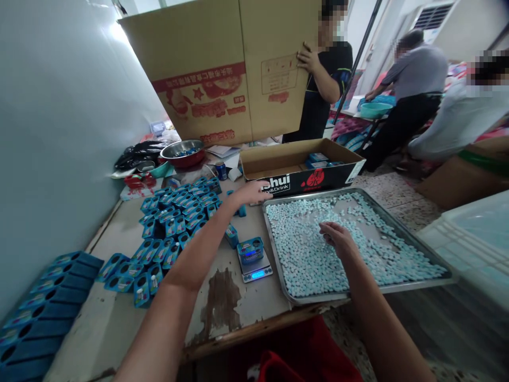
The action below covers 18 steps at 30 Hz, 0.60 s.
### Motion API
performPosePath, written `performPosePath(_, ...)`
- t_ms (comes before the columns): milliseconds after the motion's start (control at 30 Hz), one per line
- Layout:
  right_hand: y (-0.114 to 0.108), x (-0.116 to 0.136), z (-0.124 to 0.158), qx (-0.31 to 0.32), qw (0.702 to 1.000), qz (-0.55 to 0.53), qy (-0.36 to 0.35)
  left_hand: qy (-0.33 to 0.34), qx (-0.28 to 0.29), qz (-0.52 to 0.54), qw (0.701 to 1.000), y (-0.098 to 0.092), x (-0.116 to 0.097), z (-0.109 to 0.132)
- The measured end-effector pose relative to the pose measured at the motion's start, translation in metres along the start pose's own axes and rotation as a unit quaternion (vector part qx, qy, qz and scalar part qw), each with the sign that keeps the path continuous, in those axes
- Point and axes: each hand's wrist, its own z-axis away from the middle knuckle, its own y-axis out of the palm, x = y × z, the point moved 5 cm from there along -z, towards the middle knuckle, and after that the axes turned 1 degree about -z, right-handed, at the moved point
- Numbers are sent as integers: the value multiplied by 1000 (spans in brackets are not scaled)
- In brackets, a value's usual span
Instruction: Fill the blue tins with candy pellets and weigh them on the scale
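Note:
My left hand [254, 192] reaches forward over the table, fingers stretched out, in front of the low black carton [274, 185] and close to the tray's far left corner. Nothing shows in it. My right hand [336, 237] is over the metal tray [401, 239], its fingers closed together just above small pale-blue tablets [310, 254]. What they hold, if anything, is hidden. Between my arms, a small digital scale [257, 274] with a lit display bears a blue container [250, 250].
Many blue containers [175, 223] crowd the table's left side, with a stacked row [47, 302] at the near left. A metal bowl [183, 151] and a can [221, 171] sit behind. Beyond the carton, a person [332, 79] holds a large cardboard box [214, 69].

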Motion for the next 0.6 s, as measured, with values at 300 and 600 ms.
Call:
performPosePath(300,7,2,0,15,999,27,-25,59,17,207,976,55,24,125)
performPosePath(600,4,20,8,-34,996,38,-76,120,-186,112,969,34,35,149)
